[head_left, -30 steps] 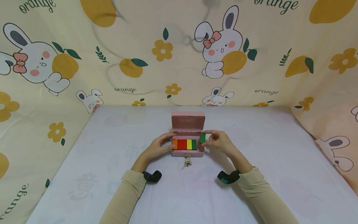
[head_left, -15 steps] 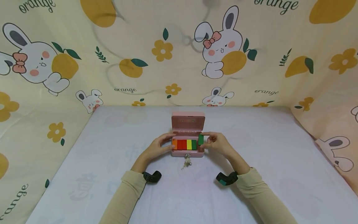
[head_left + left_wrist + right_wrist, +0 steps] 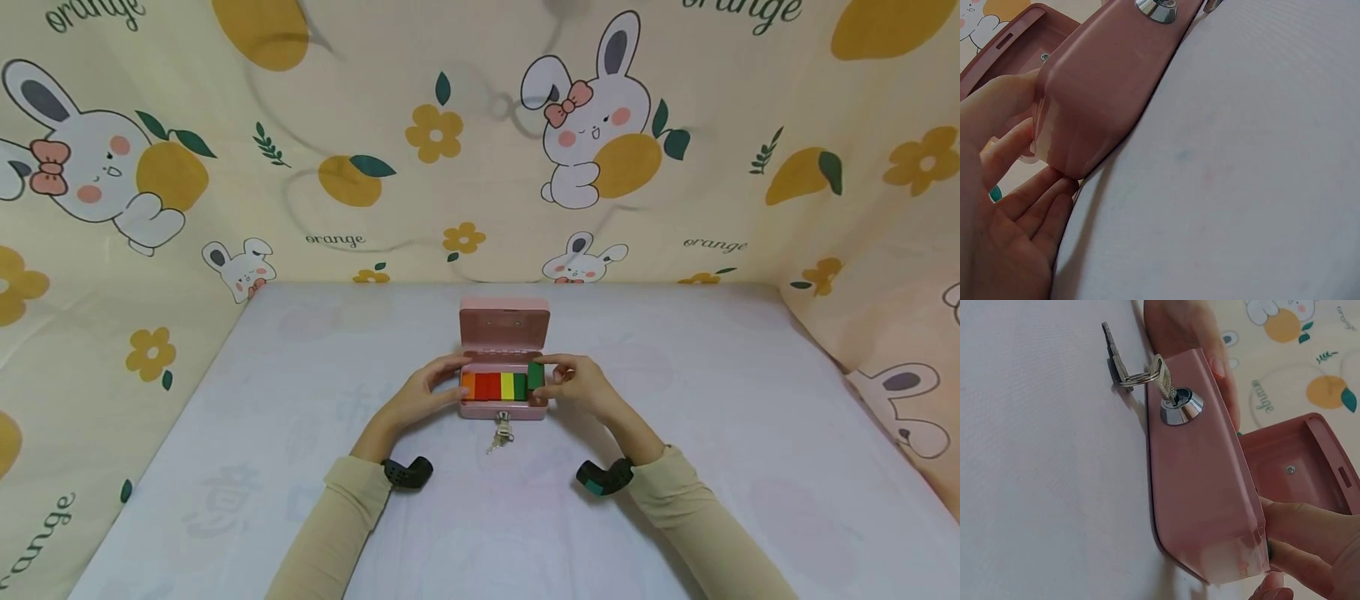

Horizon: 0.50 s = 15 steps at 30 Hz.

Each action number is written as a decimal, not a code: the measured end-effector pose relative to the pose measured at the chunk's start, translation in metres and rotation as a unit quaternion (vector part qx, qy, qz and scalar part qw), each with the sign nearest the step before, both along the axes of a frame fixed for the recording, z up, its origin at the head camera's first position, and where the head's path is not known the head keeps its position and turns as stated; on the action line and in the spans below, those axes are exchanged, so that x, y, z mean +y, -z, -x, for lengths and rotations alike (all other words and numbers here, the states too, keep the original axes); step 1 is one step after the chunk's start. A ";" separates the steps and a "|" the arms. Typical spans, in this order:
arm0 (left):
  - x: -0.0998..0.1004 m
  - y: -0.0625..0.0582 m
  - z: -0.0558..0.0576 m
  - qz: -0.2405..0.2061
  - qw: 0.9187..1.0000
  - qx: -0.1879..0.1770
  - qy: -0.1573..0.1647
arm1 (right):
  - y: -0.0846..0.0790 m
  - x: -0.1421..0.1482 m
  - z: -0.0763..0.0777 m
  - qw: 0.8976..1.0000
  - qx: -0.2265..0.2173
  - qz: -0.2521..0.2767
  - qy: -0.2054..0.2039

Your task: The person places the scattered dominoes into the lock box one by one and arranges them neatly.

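Note:
A pink cash box (image 3: pixel 517 412) stands on the table with its lid (image 3: pixel 504 329) raised. Inside it lies a row of coloured blocks (image 3: pixel 489 387): orange, red, yellow and green. My left hand (image 3: pixel 427 387) grips the box's left end, the thumb over the rim and other fingers against the outer side. Between thumb and forefinger, my right hand (image 3: pixel 585 385) pinches another green block (image 3: pixel 536 375) at the right end of the row, tilted and higher than its neighbours. In the right wrist view, fingers hide most of that block.
A key (image 3: pixel 1165 378) sits in the lock (image 3: pixel 1182 407) on the box's front, and a second key (image 3: pixel 1113 353) hangs from its ring. White cloth (image 3: pixel 300 500) covers the table. Patterned curtain (image 3: pixel 480 183) encloses the back and sides.
My right hand has moved left and slightly down, bringing the green block from the box's right rim to the end of the row. The left hand has stayed in place.

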State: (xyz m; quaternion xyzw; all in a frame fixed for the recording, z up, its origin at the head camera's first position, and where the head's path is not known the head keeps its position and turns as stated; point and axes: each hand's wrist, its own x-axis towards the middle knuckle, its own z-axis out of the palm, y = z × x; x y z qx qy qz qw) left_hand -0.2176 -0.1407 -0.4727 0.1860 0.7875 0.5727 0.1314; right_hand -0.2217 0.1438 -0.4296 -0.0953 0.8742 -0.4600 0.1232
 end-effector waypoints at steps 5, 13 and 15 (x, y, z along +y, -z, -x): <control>0.000 -0.001 0.000 0.001 1.000 -0.002 -0.002 | -0.002 -0.003 0.001 1.000 -0.007 -0.018 -0.001; 0.000 -0.001 0.000 0.008 1.000 -0.002 -0.003 | -0.002 -0.004 0.005 0.998 0.015 -0.057 -0.019; 0.000 0.000 0.001 0.010 1.000 -0.003 -0.005 | -0.001 -0.004 0.006 0.996 0.032 -0.080 -0.036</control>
